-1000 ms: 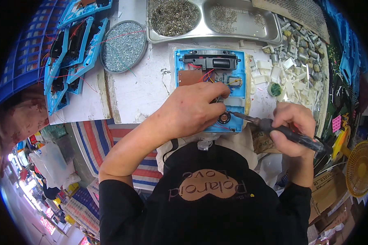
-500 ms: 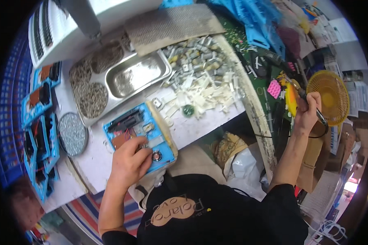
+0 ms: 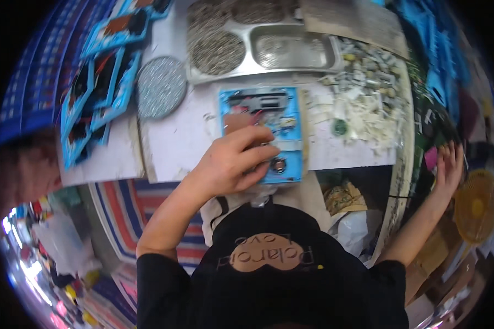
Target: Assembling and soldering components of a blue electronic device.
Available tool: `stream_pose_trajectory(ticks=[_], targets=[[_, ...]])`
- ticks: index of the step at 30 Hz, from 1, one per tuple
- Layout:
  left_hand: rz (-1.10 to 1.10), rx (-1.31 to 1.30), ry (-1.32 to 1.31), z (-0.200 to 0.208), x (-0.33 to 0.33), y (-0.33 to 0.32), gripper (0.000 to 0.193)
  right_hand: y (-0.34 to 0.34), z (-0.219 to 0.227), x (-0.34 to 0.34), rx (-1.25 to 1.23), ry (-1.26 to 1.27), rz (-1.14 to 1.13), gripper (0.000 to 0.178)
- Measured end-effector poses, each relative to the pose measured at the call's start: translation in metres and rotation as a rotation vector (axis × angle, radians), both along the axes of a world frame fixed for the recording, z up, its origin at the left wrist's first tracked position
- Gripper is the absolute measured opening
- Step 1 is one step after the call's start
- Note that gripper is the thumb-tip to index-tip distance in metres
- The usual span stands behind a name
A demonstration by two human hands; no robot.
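Note:
A blue plastic housing [image 3: 292, 116] lies on the white table in front of me. Inside it are a black slotted part, a brown piece, thin red wires and a round metal-rimmed part [image 3: 279, 165]. My left hand [image 3: 230, 163] lies over the housing's left side, fingers bent inward over the parts. Whatever the fingertips pinch there is hidden. Far out to the right, my right hand [image 3: 448, 171] reaches over the green surface with its fingers apart, beside a small pink piece [image 3: 431, 158]. No tool shows in it, though the picture is blurred there.
A metal tray [image 3: 329, 54] of small screws stands behind the housing, with white and grey plastic parts [image 3: 370, 118] heaped to its right. Left are a round grey dish [image 3: 162, 86] and several blue housings [image 3: 111, 82]. A yellow basket [image 3: 476, 205] sits far right.
The view has swung, so the table appears shifted right. My right hand held a pen-like tool with a dark handle; now its fingers are spread without it. My left hand stays on the housing.

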State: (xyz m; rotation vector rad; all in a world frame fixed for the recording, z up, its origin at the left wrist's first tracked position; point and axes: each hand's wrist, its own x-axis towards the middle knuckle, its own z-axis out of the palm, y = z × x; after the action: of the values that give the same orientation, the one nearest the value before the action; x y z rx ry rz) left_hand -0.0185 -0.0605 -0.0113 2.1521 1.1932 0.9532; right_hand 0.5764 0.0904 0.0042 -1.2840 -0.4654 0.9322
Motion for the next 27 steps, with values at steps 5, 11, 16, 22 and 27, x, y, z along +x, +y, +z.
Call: stream_pose_trajectory(ticks=[5,11,16,22,27], targets=[[0.287,0.055,-0.048,-0.006,-0.012,-0.031,0.032,-0.074,-0.021,-0.145,0.049,0.054,0.474,0.035],[0.118,0.141,0.168,0.002,-0.001,-0.013,0.036,-0.085,-0.009,-0.315,0.232,-0.868,0.962,0.015],[0.174,0.120,0.132,0.004,0.001,-0.013,0.039,-0.064,-0.004,-0.367,0.388,-1.098,0.978,0.014],[0.332,0.173,0.302,0.005,0.013,0.003,0.036,-0.061,0.002,-0.385,0.250,-1.365,1.042,0.022],[0.377,0.219,0.303,0.002,0.012,0.008,0.033,-0.056,0.011,-0.393,0.238,-1.578,1.087,0.023]])
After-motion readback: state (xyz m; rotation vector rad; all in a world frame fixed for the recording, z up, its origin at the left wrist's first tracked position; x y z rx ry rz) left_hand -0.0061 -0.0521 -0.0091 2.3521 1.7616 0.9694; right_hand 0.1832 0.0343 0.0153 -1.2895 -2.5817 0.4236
